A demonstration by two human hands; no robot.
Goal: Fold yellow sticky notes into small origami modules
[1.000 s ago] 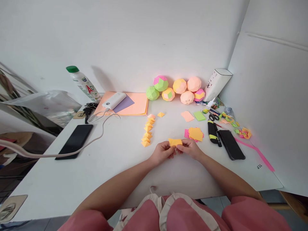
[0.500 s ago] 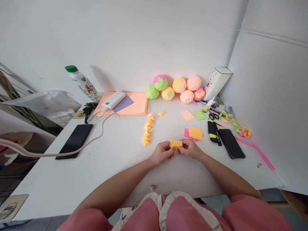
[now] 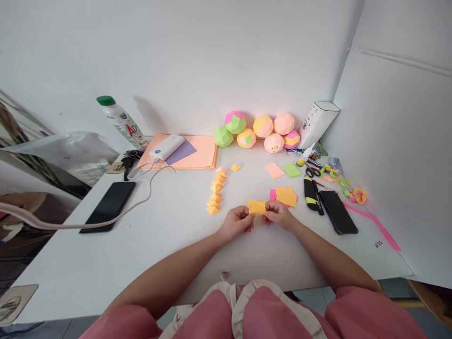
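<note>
Between my hands, just above the near part of the table, is a small orange-yellow piece of paper (image 3: 256, 207). My left hand (image 3: 237, 221) pinches its left edge, and my right hand (image 3: 279, 215) pinches the right edge. Behind my right hand lies a stack of orange and pink paper pieces (image 3: 286, 196). To the left, a column of folded orange paper units (image 3: 216, 188) runs away from me, with one single folded unit (image 3: 235, 167) beside its far end.
Faceted paper balls (image 3: 264, 126) line the wall. Pink paper (image 3: 274, 170) and green paper (image 3: 292, 170) lie mid-table. At right are a box cutter (image 3: 311, 193), scissors (image 3: 312, 171) and a phone (image 3: 338, 212). At left, a cable (image 3: 149, 188) crosses another phone (image 3: 110, 207); a bottle (image 3: 122, 121) stands behind.
The orange-yellow paper has tilted, so more of its flat face shows. Both hands keep their pinch at its edges and have barely shifted.
</note>
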